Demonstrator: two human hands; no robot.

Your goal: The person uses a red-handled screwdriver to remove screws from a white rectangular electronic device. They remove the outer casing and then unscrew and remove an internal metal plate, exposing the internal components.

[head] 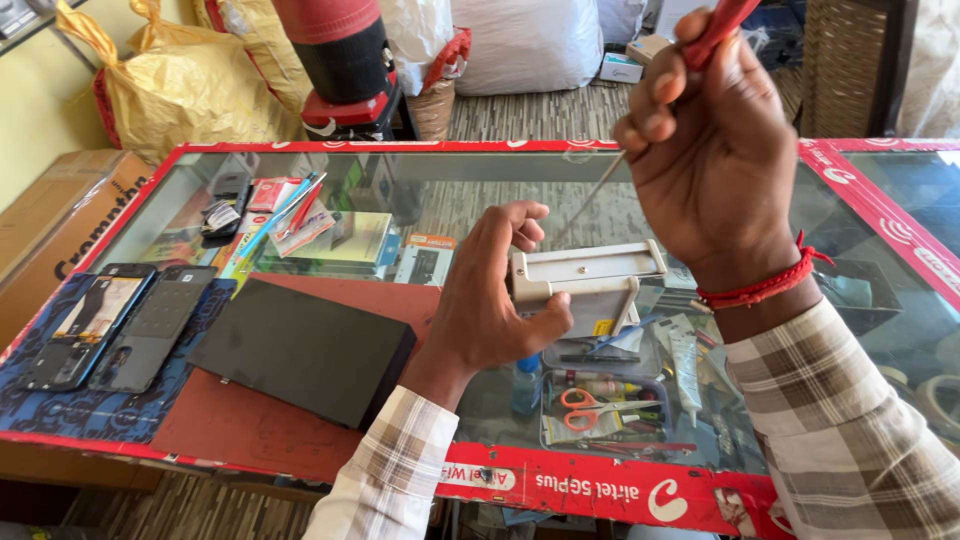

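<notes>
My left hand [490,295] grips the left end of a cream plastic casing [590,285] that stands on the glass counter top [480,200]. My right hand [710,150] is raised above it, closed on a red-handled screwdriver [715,30]. The thin metal shaft [590,200] slants down to the left and ends close to the casing's top left edge, by my left fingers. A red thread band circles my right wrist. Both sleeves are checked.
A black flat box [305,350] lies on a red mat left of my left hand. Two opened phones [110,325] rest on a blue cloth at far left. Scissors [590,405] and small tools show under the glass. Yellow sacks [180,85] stand behind the counter.
</notes>
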